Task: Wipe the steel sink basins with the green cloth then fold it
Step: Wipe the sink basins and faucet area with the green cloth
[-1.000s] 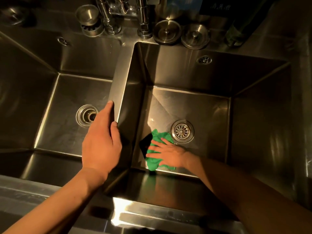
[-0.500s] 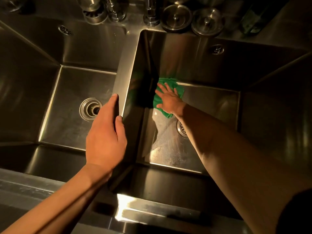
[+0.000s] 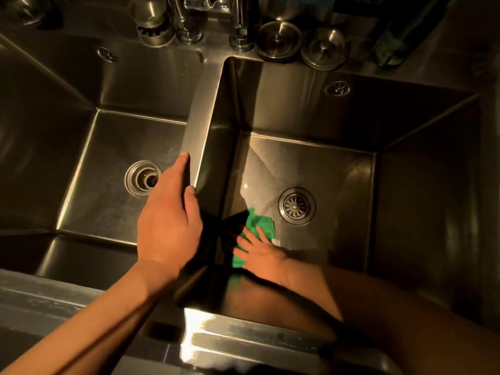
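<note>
1. Since half a second ago, the right hand (image 3: 263,257) has swept the green cloth (image 3: 255,228) from the right basin's (image 3: 338,169) far wall to its near-left floor corner, fingers spread flat, pressing.
2. Left hand (image 3: 167,220) braces on the divider (image 3: 201,125), fingers draped, loosely curled.
3. Wiping is underway; next probably comes the floor around the drain (image 3: 296,206), then the left basin (image 3: 108,169).

A steel double sink (image 3: 201,109) carries everything. On the right basin's floor (image 3: 338,169) lies a crumpled green cloth (image 3: 259,226), just beside the round drain strainer (image 3: 296,206). On the back ledge (image 3: 213,54) stand two round strainer lids (image 3: 278,40) side by side
</note>
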Action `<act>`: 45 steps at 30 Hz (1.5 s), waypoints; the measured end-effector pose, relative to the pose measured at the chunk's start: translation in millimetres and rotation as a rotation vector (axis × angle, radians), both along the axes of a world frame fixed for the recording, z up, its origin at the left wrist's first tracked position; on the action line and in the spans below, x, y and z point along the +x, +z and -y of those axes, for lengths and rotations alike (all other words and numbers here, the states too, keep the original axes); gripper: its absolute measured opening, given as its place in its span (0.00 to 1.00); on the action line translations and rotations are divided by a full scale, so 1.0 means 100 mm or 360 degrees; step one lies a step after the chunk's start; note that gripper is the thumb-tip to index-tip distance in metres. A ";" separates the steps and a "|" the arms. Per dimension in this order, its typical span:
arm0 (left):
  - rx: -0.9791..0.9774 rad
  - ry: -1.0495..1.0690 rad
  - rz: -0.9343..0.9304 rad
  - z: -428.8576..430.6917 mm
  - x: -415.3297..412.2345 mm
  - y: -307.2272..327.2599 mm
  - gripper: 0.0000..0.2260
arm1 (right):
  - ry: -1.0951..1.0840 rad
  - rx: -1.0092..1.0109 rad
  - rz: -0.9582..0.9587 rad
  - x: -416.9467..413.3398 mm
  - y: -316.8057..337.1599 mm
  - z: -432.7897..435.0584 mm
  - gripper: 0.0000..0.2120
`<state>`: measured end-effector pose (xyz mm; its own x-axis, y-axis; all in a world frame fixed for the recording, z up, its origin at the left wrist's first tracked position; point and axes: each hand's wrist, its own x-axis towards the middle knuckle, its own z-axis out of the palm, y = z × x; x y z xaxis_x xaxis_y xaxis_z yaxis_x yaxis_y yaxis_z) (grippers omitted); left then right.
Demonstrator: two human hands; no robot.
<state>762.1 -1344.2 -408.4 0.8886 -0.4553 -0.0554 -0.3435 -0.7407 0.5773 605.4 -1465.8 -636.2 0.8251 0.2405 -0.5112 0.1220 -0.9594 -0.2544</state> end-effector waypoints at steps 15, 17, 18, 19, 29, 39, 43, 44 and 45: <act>0.0001 0.0023 -0.0035 0.00 0.01 0.00 0.25 | -0.0376 0.0134 0.0152 0.75 0.07 0.95 0.32; 0.0013 0.0019 -0.0028 0.00 0.01 0.00 0.25 | -0.0473 0.0057 0.0131 0.98 0.11 1.14 0.33; 0.0019 0.0024 -0.0026 0.01 0.02 0.00 0.25 | -0.0553 0.0029 0.0113 1.10 0.14 1.23 0.34; 0.0023 0.0030 -0.0024 0.01 0.02 0.01 0.26 | -0.0641 0.0039 0.0097 1.21 0.16 1.31 0.35; 0.0029 0.0026 -0.0023 0.01 0.02 0.00 0.26 | -0.0983 0.0122 0.0147 1.40 0.16 1.32 0.34; -0.0015 0.0018 0.0002 -0.01 0.00 -0.02 0.25 | -0.0328 0.0093 0.0135 -0.10 0.02 0.71 0.36; -0.0021 0.0008 -0.0012 -0.01 0.01 -0.03 0.25 | -0.0155 -0.0023 0.0008 -0.73 0.01 0.81 0.41; -0.0028 0.0010 -0.0014 -0.01 0.01 -0.03 0.24 | -0.0112 -0.0049 -0.0045 -0.83 0.01 0.87 0.41; -0.0031 0.0010 -0.0013 -0.01 0.01 -0.02 0.24 | -0.0062 -0.0050 -0.0112 -0.90 0.02 0.96 0.41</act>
<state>763.0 -1343.4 -410.7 0.8910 -0.4508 -0.0539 -0.3342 -0.7315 0.5943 515.8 -1561.4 -633.8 0.7952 0.1920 -0.5752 0.0675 -0.9707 -0.2307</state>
